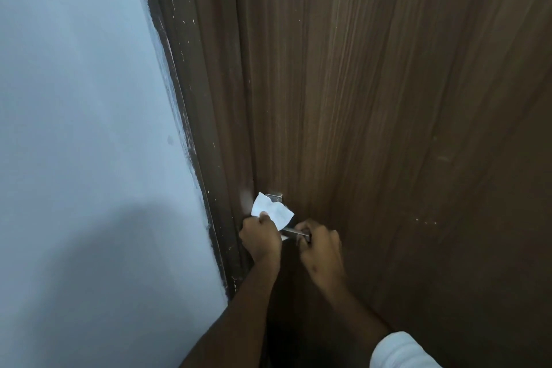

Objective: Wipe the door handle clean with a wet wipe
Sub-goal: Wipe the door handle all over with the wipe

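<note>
A metal lever door handle (294, 232) sticks out from a dark brown wooden door (388, 98), with its square base plate (274, 196) just above. My left hand (260, 237) is shut on a white wet wipe (272, 210), which is pressed against the inner part of the handle near the base plate and hides that part. My right hand (321, 245) is wrapped around the outer end of the lever. Only a short strip of metal shows between the two hands.
A dark door frame (191, 116) with white paint flecks runs down the left side of the door. A pale blue-white wall (74, 128) fills the left of the view, with my shadow on its lower part. A white sleeve (400, 351) shows at the bottom right.
</note>
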